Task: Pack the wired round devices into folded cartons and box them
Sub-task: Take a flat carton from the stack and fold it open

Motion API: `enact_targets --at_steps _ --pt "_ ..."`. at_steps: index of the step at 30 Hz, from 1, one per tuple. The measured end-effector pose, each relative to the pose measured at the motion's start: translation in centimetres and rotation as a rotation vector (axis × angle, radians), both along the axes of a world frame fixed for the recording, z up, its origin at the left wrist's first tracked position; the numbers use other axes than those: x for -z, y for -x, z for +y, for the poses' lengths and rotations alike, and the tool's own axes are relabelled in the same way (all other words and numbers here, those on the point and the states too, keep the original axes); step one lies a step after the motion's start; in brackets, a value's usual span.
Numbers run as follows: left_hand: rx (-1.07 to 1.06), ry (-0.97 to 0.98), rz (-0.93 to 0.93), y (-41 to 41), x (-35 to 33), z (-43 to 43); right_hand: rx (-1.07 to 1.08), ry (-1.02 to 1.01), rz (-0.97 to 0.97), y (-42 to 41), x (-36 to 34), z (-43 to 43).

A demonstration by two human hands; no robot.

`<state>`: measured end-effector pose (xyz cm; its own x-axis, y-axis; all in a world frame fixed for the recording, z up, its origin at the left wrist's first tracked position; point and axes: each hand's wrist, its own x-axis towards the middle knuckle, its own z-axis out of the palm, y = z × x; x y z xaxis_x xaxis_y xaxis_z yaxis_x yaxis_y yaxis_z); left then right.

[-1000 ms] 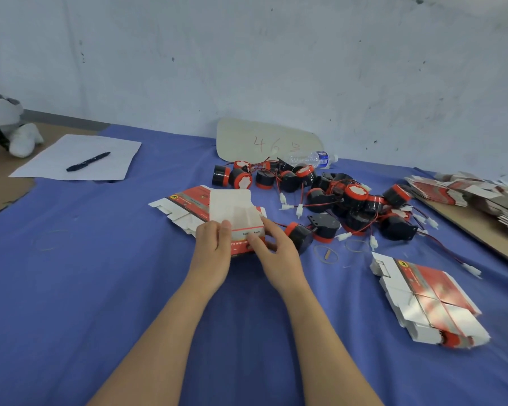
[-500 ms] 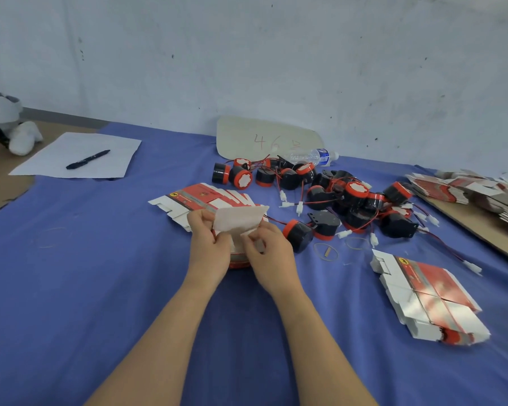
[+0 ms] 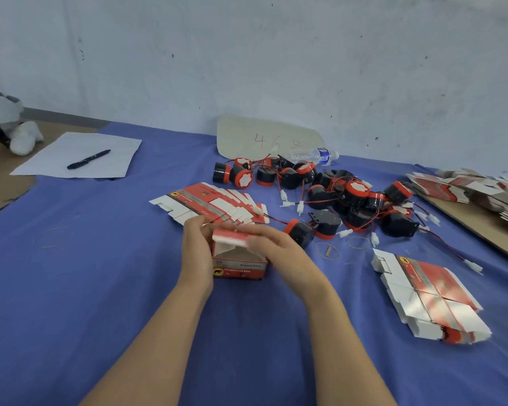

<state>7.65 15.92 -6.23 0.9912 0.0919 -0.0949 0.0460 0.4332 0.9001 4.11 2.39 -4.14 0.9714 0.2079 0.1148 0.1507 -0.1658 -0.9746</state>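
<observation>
A small red and white carton point(image 3: 239, 263) stands on the blue cloth at the middle, its top flap half folded over. My left hand point(image 3: 196, 250) grips its left side. My right hand point(image 3: 279, 253) holds the right side and presses the top flap; the motion is blurred. Behind the carton lies a fanned stack of flat cartons point(image 3: 214, 205). A heap of black and red round devices point(image 3: 343, 200) with red wires and white plugs lies at the back right. One round device point(image 3: 298, 232) sits just right of my right hand.
Another stack of flat cartons point(image 3: 428, 294) lies at the right front, more flat cartons point(image 3: 475, 189) on a board at far right. A white sheet point(image 3: 79, 155) with a black pen point(image 3: 88, 159) is at back left. A water bottle point(image 3: 314, 156) and a card point(image 3: 264, 136) lean by the wall.
The flat carton I held has been opened into a standing box and drawn nearer to me. My hands now sit at its two sides, folding the top flap.
</observation>
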Motion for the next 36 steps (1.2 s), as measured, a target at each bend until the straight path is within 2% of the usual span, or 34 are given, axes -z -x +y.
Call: enact_targets --at_steps 3,5,8,11,16,22,26,31,33,36 --pt "-0.014 -0.101 -0.004 0.0 -0.3 -0.2 -0.095 0.249 0.056 -0.1 0.0 -0.6" --pt "-0.064 -0.206 -0.036 0.0 -0.3 -0.4 -0.130 0.318 0.065 0.0 0.0 -0.7" --pt "-0.066 -0.211 -0.051 0.0 -0.2 -0.2 -0.100 0.360 -0.044 0.0 0.0 -0.5" --pt "-0.029 -0.210 -0.113 0.1 -0.5 -0.3 0.025 0.232 -0.109 -0.4 0.1 -0.2" --pt "0.020 -0.410 -0.282 0.7 0.0 -1.3 0.105 0.129 -0.161 -0.4 -0.1 0.2" --pt "-0.021 -0.588 -0.383 0.5 0.7 -1.6 0.297 -0.152 -0.029 -0.7 0.3 0.5" --pt "-0.048 -0.577 -0.377 0.5 0.7 -1.7 0.380 -0.338 0.113 -1.0 0.3 1.3" --pt "-0.152 -0.504 -0.505 1.9 -0.3 -2.2 0.546 -0.369 0.158 -1.5 0.1 -0.2" --pt "-0.184 -0.520 -0.588 2.2 -0.7 -2.0 0.534 -0.313 0.254 -1.5 0.2 -0.5" --pt "-0.194 -0.582 -0.666 2.2 -0.7 -1.8 0.539 0.130 0.277 -1.3 0.4 -0.7"
